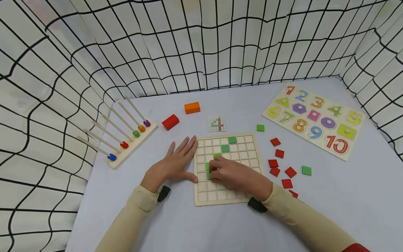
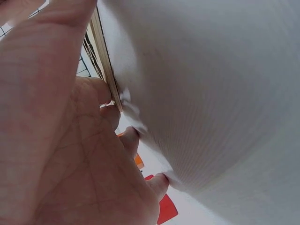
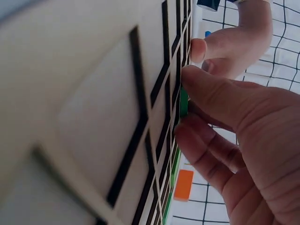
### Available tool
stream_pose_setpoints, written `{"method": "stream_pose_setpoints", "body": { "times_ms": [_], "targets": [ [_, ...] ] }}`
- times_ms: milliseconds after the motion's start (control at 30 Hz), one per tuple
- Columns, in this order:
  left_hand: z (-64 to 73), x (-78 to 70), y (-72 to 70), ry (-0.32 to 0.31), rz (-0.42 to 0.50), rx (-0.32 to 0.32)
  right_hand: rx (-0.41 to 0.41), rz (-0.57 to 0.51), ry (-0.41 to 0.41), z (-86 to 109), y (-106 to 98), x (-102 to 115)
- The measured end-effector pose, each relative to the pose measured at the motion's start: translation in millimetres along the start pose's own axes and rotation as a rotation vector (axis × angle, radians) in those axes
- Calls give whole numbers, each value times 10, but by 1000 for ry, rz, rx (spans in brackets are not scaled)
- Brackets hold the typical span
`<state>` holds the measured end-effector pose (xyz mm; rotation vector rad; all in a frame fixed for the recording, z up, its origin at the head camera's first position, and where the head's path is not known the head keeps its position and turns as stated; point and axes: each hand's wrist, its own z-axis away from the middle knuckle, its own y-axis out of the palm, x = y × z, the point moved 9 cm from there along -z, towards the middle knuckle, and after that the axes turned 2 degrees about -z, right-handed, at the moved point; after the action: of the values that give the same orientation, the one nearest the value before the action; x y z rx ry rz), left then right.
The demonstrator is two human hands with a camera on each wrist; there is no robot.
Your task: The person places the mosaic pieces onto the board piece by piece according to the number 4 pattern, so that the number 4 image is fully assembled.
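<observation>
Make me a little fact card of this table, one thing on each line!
Board: wooden grid, some green tiles on it
Left grip: hand spread, touching the board's left edge
Right grip: pinching a green tile at the board
Right of board: loose red tiles, two green ones
Picture card: small, beyond the board
Number puzzle: 1 to 10, plus shapes
Peg stand: coloured beads
</observation>
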<state>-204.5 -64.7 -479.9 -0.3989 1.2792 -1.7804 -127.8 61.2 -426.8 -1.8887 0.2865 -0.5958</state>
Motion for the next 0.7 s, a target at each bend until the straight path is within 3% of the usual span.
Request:
{"method": "stream_pose_setpoints", "body": {
  "times_ms": [167, 300, 700],
  "targets": [
    [6, 11, 6, -3, 3, 2, 9, -21, 21, -38, 31, -19],
    [-6, 10, 9, -1, 7, 0, 62, -61, 24, 7, 14, -47],
    [-8, 1, -6, -3, -1, 2, 60, -102, 83, 208, -238, -313]
  ]
}}
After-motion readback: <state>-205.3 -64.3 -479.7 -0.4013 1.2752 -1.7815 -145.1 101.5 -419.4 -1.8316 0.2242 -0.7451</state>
